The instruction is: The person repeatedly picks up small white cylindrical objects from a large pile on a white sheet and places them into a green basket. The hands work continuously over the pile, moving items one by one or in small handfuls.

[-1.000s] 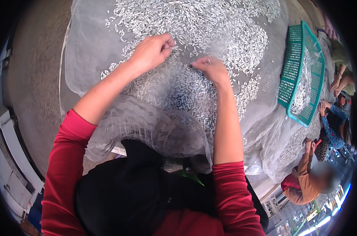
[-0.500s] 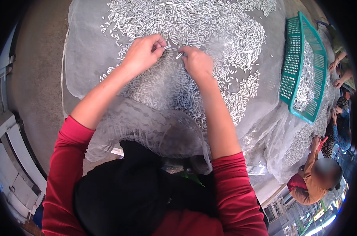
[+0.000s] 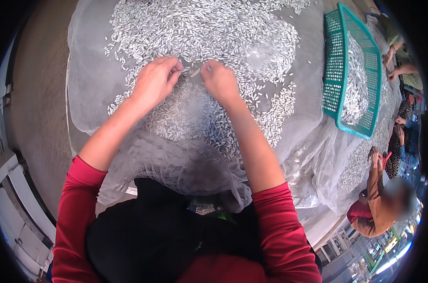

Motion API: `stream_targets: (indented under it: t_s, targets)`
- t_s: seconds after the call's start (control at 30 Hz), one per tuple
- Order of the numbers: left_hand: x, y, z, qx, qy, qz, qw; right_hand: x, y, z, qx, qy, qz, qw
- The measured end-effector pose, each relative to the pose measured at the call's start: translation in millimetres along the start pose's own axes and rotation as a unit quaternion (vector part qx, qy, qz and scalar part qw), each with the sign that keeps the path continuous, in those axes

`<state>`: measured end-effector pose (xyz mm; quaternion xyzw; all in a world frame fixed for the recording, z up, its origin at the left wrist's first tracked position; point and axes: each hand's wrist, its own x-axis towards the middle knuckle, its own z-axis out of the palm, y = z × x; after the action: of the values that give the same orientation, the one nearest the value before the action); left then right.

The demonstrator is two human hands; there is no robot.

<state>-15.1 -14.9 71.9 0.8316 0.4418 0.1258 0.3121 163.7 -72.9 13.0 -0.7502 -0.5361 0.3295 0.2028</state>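
A wide layer of small silvery, rod-shaped pieces (image 3: 199, 30) lies spread over a grey mesh-covered surface (image 3: 89, 89). My left hand (image 3: 156, 81) is over the near part of this layer, thumb and fingers pinched together, with a small silvery piece (image 3: 185, 69) at their tips. Facing it a short way to the right, my right hand (image 3: 220, 82) is also pinched. Another slim silvery piece (image 3: 195, 73) shows by its fingertips. A denser heap of the same pieces (image 3: 176, 115) lies between my forearms, partly shaded. The pieces are too small to name more exactly.
A green perforated basket (image 3: 339, 70) holding longer silvery pieces (image 3: 355, 89) stands on the right. Bunched sheer netting (image 3: 176, 158) hangs at the near edge. Other people work along the right side, one in a brown top (image 3: 376, 212). White panels (image 3: 23, 203) stand at left.
The view has shifted, so the surface and basket sit further left in the picture. Both hands remain close together and pinched, their fingers slightly repositioned. The person in brown has leaned over.
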Motion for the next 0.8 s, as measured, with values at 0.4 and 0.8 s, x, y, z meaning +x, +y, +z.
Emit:
stream_targets:
  t_s: [0.4, 0.8]
  targets:
    - [6, -6, -3, -0.002, 0.008, -0.052, 0.999, 28, -4, 4, -0.243, -0.113, -0.165, 0.949]
    - [6, 85, 18, -0.001, -0.028, 0.268, 0.963, -45, 34, -46, 0.768, -0.169, 0.179, 0.591]
